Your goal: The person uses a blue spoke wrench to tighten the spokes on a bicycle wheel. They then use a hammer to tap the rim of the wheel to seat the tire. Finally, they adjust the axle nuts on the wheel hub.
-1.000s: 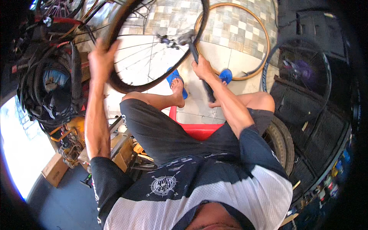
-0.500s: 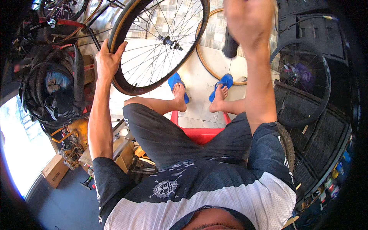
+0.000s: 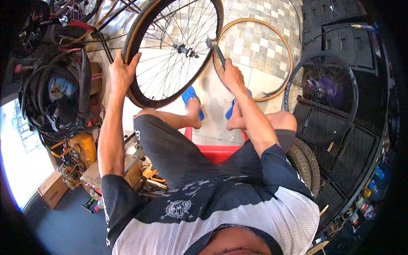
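Note:
A spoked bicycle wheel with a dark, tan-edged tyre stands tilted in front of me, its hub and axle facing my right. My left hand is closed round the tyre at its left side, thumb on the inner edge. In my right hand is a hammer, gripped by its dark handle. Its pale-faced head is at the wheel's right rim; whether it touches I cannot tell. Beyond this hand lies a thin tan tyre on the tiled floor.
I sit on a red stool, blue flip-flops on my feet. Another wheel leans against the black crates at right, near knobby tyres. At left are a bundle of black tyres, a yellow machine and a cardboard box.
My right hand has come down and left from its raised place, bringing the hammer to the wheel's right rim. The wheel has shifted slightly left, and my left hand still grips it.

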Demonstrator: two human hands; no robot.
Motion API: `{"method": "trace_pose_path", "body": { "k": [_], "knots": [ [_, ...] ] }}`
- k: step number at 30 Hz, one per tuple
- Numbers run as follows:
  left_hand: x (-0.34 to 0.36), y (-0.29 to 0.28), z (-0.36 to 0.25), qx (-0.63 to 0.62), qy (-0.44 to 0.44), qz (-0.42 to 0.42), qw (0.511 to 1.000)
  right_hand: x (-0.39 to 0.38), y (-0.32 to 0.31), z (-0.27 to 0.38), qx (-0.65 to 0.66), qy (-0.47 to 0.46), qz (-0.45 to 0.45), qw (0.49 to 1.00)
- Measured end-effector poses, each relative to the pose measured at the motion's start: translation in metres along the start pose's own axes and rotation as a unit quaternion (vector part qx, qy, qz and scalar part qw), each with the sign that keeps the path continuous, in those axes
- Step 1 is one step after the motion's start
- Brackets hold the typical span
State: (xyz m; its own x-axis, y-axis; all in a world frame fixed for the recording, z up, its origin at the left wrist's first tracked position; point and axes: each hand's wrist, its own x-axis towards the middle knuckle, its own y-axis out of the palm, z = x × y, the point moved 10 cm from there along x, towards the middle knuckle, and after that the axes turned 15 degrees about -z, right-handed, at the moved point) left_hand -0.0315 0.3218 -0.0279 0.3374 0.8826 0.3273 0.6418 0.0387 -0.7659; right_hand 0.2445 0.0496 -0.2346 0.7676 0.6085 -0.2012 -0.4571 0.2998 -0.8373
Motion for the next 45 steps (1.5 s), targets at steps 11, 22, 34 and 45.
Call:
{"method": "trace_pose_path", "body": {
  "k": [11, 22, 34, 45],
  "knots": [
    [0.023, 0.039, -0.086, -0.027, 0.028, 0.034, 0.999, -0.054, -0.017, -0.052, 0.126, 0.104, -0.025, 0.986],
    [0.076, 0.139, -0.128, -0.266, -0.308, 0.219, 0.887, -0.076, -0.068, -0.059, 0.126, 0.042, -0.065, 0.989],
    [-0.042, 0.084, -0.139, -0.355, -0.218, 0.051, 0.908, -0.075, -0.093, -0.022, 0.176, 0.04, -0.063, 0.981],
    [0.036, 0.111, -0.13, -0.228, -0.185, 0.1, 0.951, -0.063, -0.048, 0.006, 0.131, 0.007, -0.059, 0.99]
  ]
}}
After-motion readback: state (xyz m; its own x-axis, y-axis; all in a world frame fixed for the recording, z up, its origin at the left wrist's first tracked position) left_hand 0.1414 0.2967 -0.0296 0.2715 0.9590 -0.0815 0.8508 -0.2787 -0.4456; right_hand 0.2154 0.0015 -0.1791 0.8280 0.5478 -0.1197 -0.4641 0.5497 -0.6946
